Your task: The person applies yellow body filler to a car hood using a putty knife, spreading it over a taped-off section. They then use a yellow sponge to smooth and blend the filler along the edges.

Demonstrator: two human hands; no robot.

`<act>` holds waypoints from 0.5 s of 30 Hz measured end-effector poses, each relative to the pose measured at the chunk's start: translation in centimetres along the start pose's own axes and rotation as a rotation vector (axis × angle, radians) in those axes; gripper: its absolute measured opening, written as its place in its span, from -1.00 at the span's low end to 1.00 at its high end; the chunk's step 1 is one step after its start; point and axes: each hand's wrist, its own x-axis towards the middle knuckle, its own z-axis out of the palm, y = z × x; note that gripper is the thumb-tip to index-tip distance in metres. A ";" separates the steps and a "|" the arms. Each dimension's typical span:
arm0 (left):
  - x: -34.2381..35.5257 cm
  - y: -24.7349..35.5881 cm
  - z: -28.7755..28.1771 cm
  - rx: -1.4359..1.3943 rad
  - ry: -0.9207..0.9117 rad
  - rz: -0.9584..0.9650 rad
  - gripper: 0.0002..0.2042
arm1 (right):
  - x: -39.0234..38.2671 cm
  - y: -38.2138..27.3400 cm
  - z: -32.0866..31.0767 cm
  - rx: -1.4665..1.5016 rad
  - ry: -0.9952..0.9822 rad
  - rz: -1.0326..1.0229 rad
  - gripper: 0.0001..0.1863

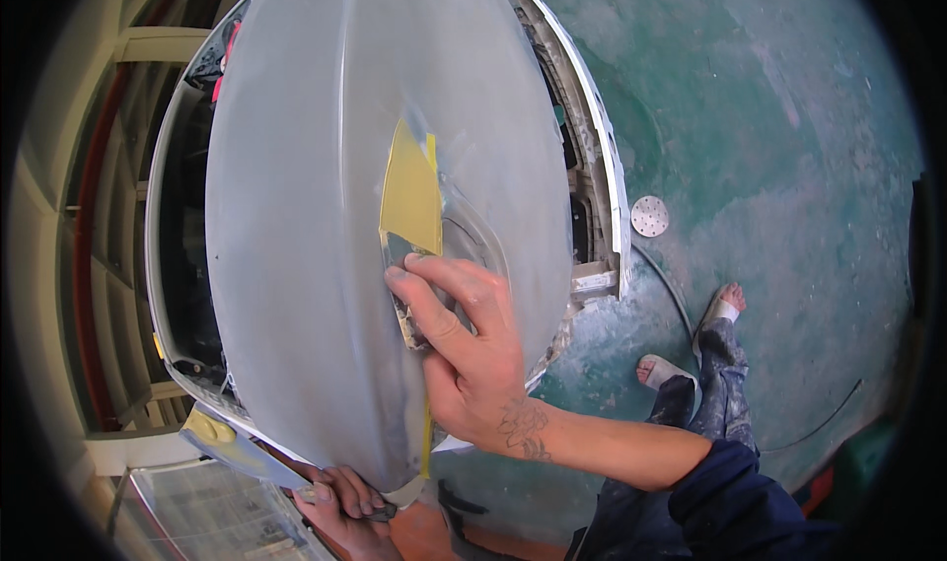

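Centrally in the frame, a spreader (402,265) lay flat against a grey primed car panel (296,226), its blade edge pointing up the frame into a patch of yellow filler (412,191). That patch ran as a tall strip, its long axis nearly vertical in the picture, directly above the fingertips. The right hand (464,349) came in from the lower right and gripped the spreader, thumb and fingers pressed along its lower part, so the filler lay just beyond the fingers, toward the top. The left hand (345,502), at the bottom edge below the panel, was closed around a second blade (242,448) carrying a dab of filler at the lower left; it was well apart from the strip, so the right hand was clearly nearer. At the right, a sanding disc (649,216) lay on the green floor (789,167), near the person's feet.
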 end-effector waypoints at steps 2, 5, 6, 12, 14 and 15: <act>-0.2 0.3 0.1 -0.001 0.009 -0.010 -0.73 | -2.1 -0.8 0.1 0.001 -0.012 0.005 -0.44; 1.2 -3.3 -1.1 -0.069 0.024 0.118 -0.68 | -5.8 -1.1 0.5 -0.054 0.003 -0.032 -0.48; 1.2 -3.8 -1.5 -0.081 0.015 0.115 -0.69 | -6.9 -1.3 0.6 -0.025 0.008 -0.034 -0.49; 1.3 -2.8 -1.4 -0.097 -0.002 0.129 -0.73 | -6.5 -1.8 -2.5 0.165 0.060 0.138 -0.41; 1.4 -3.3 -1.9 -0.129 -0.018 0.118 -0.73 | -1.6 -1.0 -3.0 0.092 0.161 0.182 -0.43; 1.3 -3.3 -2.0 -0.129 -0.020 0.119 -0.73 | 1.0 -0.6 -3.2 0.093 0.146 0.208 -0.44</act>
